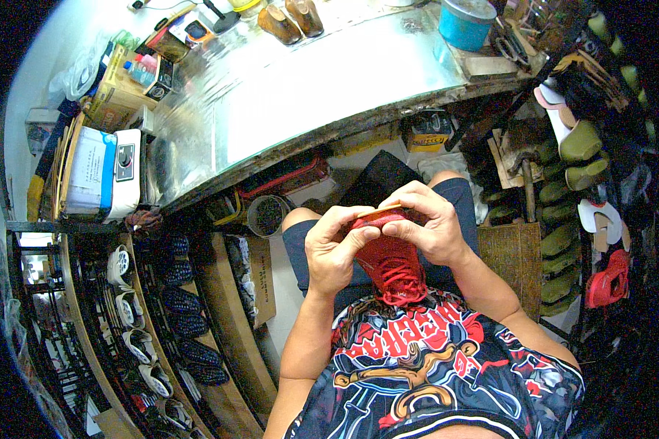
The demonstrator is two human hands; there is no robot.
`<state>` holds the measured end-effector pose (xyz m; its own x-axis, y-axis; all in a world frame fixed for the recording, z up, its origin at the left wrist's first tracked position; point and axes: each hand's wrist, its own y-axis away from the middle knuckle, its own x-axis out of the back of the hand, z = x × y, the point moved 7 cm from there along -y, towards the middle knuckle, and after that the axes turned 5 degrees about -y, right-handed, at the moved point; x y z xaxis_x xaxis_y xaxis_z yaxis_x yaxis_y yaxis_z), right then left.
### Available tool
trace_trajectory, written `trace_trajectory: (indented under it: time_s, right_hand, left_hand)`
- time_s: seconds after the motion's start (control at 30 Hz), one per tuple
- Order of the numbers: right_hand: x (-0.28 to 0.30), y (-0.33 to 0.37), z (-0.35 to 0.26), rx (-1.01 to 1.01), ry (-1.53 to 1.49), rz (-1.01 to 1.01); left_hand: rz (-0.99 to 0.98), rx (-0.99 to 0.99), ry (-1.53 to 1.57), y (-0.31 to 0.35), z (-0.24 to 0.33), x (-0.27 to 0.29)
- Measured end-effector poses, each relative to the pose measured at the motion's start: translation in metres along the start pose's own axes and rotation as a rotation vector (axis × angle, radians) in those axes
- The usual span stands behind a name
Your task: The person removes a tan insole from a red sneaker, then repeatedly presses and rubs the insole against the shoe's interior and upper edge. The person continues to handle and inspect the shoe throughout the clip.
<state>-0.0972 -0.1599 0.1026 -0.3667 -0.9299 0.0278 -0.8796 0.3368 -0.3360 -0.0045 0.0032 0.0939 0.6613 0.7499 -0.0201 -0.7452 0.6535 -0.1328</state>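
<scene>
Looking down past shirt (417, 373) to red shoe (392, 262), held up over shorts (293, 252), heel end toward the shirt, toe pointing away

Threaded with red laces (404, 287); cannot tell if tied

Gripped at the toe from both sides by left hand (334, 252) and right hand (433, 228), both curled closed on it; thumbs near each other on the upper, fingers bent around the far edge, along a thin tan strip (378, 212), probably sole edge

Expected to handle light; upper likely soft and fabric-like, quick to crease under thumbs; sole likely stiffer, with some bend; judged neither fragile nor slippery

Best taken by both sides of the toe, thumbs above, fingers against the sole; poor hold by the laces, likely to slide

Hidden: underside of the sole, inside of the shoe, several fingertips, part of the toe under the hands; hard to make out just where heel meets shirt

Farther out: bucket (267, 214) below the bench edge, contents too dark to identify; hammer (527, 183) off to the right

Beyond: bench (300, 102), washed out by glare; white machine (127, 168) at left, blue tin (466, 23) at right, brown shoe forms (278, 26) toward the back

Lost in the dark fisheye rim: outer ends of the side racks (84, 307)
</scene>
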Motion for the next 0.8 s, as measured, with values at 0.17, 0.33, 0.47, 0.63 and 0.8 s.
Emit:
trace_trajectory:
  time_s: [0.17,0.33,0.47,0.63,0.8]
  right_hand:
    - [0.002,-0.003,0.002,-0.065,-0.021,-0.009]
    - [0.003,-0.005,0.006,-0.080,-0.039,-0.029]
    - [0.003,-0.005,0.010,-0.099,-0.067,-0.031]
    - [0.004,-0.006,0.017,-0.134,-0.098,-0.036]
    - [0.005,-0.006,0.028,-0.156,-0.109,-0.047]
  left_hand:
    - [0.004,-0.001,-0.010,0.000,0.000,0.000]
    - [0.003,0.032,-0.007,-0.001,-0.001,0.000]
    - [-0.005,0.043,0.000,-0.003,-0.004,-0.001]
    - [-0.013,0.057,0.018,-0.006,-0.009,-0.002]
    - [-0.026,0.078,0.005,-0.009,-0.018,-0.002]
